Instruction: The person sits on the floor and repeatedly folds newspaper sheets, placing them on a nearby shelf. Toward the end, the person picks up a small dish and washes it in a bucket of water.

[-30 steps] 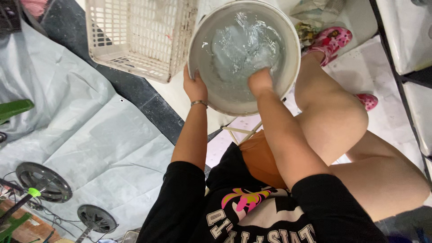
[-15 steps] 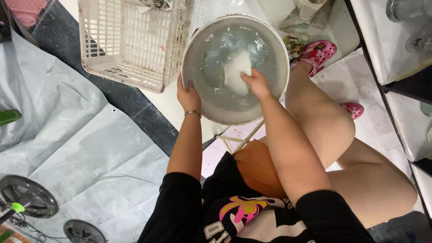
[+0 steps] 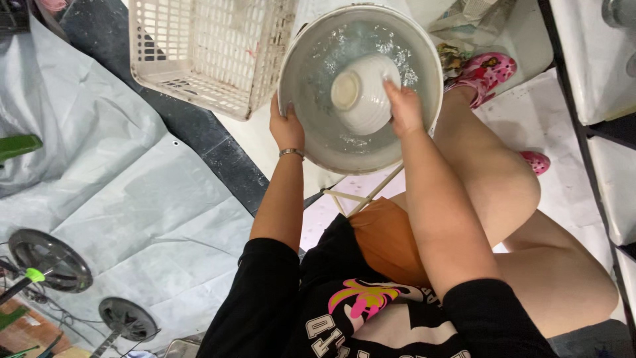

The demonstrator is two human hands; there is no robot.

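A large grey basin (image 3: 311, 126) with water in it is in front of me at the top centre. My left hand (image 3: 286, 124) grips its left rim. My right hand (image 3: 403, 106) holds a white ceramic bowl (image 3: 361, 93), turned bottom up and tilted, above the water inside the basin. My fingers are on the bowl's right side.
A white plastic slatted crate (image 3: 205, 50) stands just left of the basin. A grey tarpaulin (image 3: 119, 199) covers the floor to the left, with round black metal discs (image 3: 50, 258) near the lower left. My knees and pink shoes (image 3: 487, 69) are at the right, beside white shelving (image 3: 596, 59).
My right hand has lifted the white bowl up out of the water, where a second ago it was submerged. The view has shifted closer to the basin.
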